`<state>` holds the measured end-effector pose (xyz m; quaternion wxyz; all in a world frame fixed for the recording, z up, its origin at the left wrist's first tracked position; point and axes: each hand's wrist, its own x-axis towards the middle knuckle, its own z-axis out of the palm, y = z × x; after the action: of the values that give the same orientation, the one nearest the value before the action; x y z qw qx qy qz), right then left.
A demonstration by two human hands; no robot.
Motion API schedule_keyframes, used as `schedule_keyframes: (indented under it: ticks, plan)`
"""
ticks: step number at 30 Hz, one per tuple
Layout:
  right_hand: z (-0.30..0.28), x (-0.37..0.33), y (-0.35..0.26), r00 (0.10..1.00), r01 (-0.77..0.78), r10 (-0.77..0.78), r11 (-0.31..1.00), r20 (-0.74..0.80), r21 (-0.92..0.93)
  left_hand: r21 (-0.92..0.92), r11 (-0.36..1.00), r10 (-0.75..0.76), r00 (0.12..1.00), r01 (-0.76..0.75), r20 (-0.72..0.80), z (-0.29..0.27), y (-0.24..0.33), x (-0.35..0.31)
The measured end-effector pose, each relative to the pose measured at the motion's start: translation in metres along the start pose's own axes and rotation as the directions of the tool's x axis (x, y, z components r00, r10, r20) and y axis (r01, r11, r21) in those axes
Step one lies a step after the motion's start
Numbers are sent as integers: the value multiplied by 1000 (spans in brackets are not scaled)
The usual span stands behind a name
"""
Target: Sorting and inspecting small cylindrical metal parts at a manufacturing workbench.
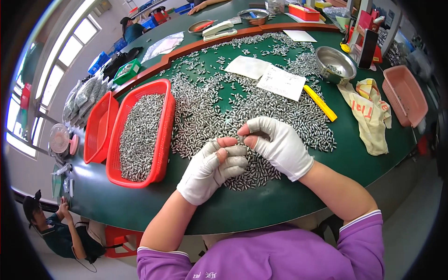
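- 2 gloved hands. L hand: fingers curled; can't tell if gripping
- R hand: thumb + index pinch 1 metal pc., just beside L; mostly hidden, axis/dir. can't tell
- Loose pcs. on green surface: uncountable, lying flat, long axes every way
- 2 red baskets, L; 1 w/ pcs.
- 1 yellow tool, slanted, R
- 2 white sheets, touching

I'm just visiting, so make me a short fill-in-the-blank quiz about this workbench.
1. The left hand and the right hand wear white ____.
2. The large basket filled with small metal pieces is coloured ____.
3. The long bar beside the pair of white papers is coloured ____.

Missing words: gloves; red; yellow.
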<state>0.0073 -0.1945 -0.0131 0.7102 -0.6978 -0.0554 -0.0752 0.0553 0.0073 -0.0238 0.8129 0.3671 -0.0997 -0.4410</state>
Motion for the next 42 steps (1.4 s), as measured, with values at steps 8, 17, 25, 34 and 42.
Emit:
schedule_keyframes:
  ticks: [8, 17, 25, 34, 42]
  plan:
    - [-2, 7, 0, 854, 512, -510, 794, 98, -328, -23, 990, 135, 982, -139, -135, 9, -2, 2]
    - [-1, 9, -16, 754, 656, -535, 582, 381, -481, 115, 958, 279, 946, -262, -165, 17, -4, -3]
    - [0, 9, -2, 799, 571, -539, 541, 267, -618, 108, 951, 304, 942, -290, -143, 22, -5, -4]
    - [0, 9, 1, 823, 470, -550, 516, 144, -716, 16, 962, 271, 957, -274, 106, 6, -5, 2]
    - [-11, 13, 4, 878, 432, -477, 817, -27, -382, 72, 963, 249, 961, -259, 119, 10, 1, -2]
